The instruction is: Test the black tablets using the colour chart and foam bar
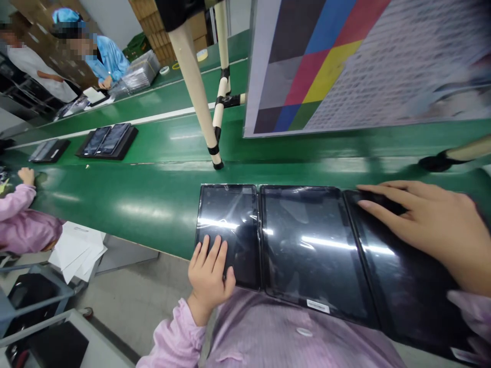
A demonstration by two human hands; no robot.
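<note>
Three black glossy tablets lie side by side at the near edge of the green conveyor belt (153,204). My left hand (209,273) rests flat, fingers together and stretched out, on the near corner of the left tablet (230,220). The middle tablet (310,245) is untouched and has a white label at its near edge. My right hand (429,225) lies flat with fingers extended on the right tablet (399,286). Neither hand grips anything. My sleeves are pink.
A colour test chart (345,61) stands behind the belt beside a cream pipe frame (194,82). More black tablets (107,140) lie farther up the belt. A co-worker's pink sleeve (19,214) is at left; two people stand at the far left. White sheets (76,250) lie below the belt.
</note>
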